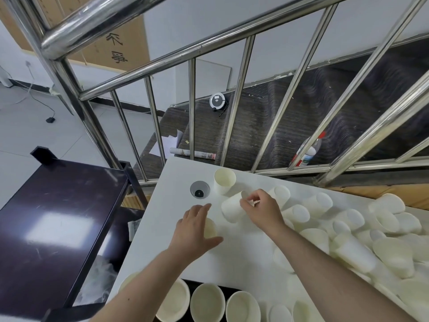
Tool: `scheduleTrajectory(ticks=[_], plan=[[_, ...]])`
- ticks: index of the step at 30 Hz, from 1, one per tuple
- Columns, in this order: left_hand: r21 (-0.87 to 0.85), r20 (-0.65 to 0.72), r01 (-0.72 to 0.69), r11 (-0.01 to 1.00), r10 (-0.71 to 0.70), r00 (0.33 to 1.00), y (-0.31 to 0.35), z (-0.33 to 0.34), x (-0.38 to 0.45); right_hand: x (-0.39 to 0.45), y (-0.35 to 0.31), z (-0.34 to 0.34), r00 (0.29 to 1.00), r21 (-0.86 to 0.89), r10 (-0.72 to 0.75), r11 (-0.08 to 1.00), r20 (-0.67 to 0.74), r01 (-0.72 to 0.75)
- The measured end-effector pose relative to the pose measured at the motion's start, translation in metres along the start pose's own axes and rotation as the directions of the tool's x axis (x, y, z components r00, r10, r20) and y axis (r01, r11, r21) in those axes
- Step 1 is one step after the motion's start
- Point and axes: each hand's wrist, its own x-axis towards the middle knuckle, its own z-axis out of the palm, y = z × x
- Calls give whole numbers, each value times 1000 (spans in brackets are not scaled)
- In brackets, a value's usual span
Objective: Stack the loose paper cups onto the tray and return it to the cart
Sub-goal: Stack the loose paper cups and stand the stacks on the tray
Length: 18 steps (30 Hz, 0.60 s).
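Note:
My right hand (261,209) pinches the rim of a white paper cup (231,208) lying tilted on the white table (243,259). My left hand (195,228) lies over another paper cup (210,227), fingers spread and thumb out beside it; the cup is mostly hidden under the palm. One cup (224,181) stands upright near the table's far edge. Several loose cups (348,228) lie in a heap on the right. A black tray (229,290) at the bottom edge carries upright cups (206,302).
A dark cart (53,219) stands left of the table, with a plastic bag on its lower shelf. A round cable grommet (199,189) sits in the tabletop. A steel railing (232,108) runs behind the table, stairs beyond it.

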Motion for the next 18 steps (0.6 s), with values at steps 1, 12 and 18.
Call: scheduleTrajectory(ticks=[1, 12, 18], plan=[[-44, -30, -1, 999, 0, 1000, 2, -1, 1, -3, 0, -1, 998, 148, 59, 987, 26, -62], [-334, -192, -192, 923, 133, 972, 35, -5, -2, -41, -8, -6, 909, 662, 237, 626, 344, -413], [-206, -206, -221, 953, 179, 962, 36, -2, 1, -50, 4, -2, 1000, 370, 25, 929, 2, -24]])
